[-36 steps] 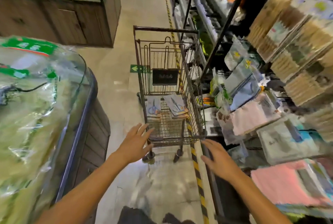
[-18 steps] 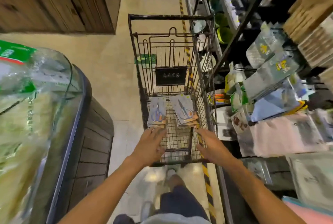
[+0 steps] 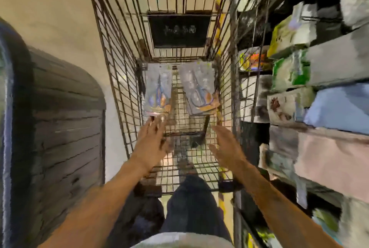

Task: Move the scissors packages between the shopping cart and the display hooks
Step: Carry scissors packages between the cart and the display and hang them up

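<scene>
I'm looking down into the wire shopping cart (image 3: 119,72). Two stacks of scissors packages lie on its floor at the far end: the left stack (image 3: 157,90) and the right stack (image 3: 199,88). My left hand (image 3: 149,144) reaches in with fingers spread, its tips just short of the left stack; my right hand (image 3: 227,146) is flat and empty too. These look like light, stiff, slick blister cards, so I'd pinch the near card edge, not the bubble. Blur hides the stack counts and print; the display hooks beside the cart I can't make out.

Wire shopping cart (image 3: 119,80) – two scissors-package stacks (image 3: 157,90) (image 3: 199,88) on its floor
</scene>
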